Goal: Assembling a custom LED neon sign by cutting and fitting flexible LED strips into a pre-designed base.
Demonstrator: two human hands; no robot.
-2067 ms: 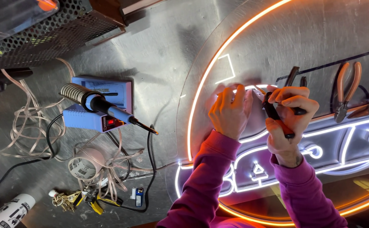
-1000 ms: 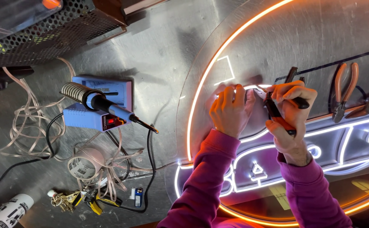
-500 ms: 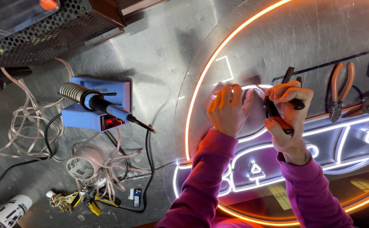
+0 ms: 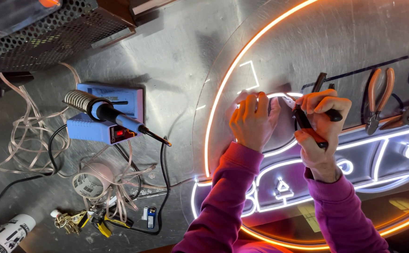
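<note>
A large round neon sign panel (image 4: 335, 42) lies on the metal bench, its orange outer strip (image 4: 223, 89) and white inner strips lit. My left hand (image 4: 252, 121) presses down on a white neon strip (image 4: 279, 95) near the panel's middle, fingers curled over it. My right hand (image 4: 320, 122) grips a red and black handled cutter (image 4: 307, 125), with its tip at the same strip just right of my left fingers. Both sleeves are magenta.
A blue soldering station (image 4: 106, 117) with its iron (image 4: 120, 121) in the coil holder sits left. Tangled clear wire (image 4: 31, 136), a tape roll (image 4: 88, 184), a small battery (image 4: 151, 217) and clips lie below. Orange-handled pliers (image 4: 378, 98) rest on the sign. A perforated metal box (image 4: 40, 33) is top left.
The view drifted slightly. My hands stay on the white strip, the right hand shifting the cutter a little against it.
</note>
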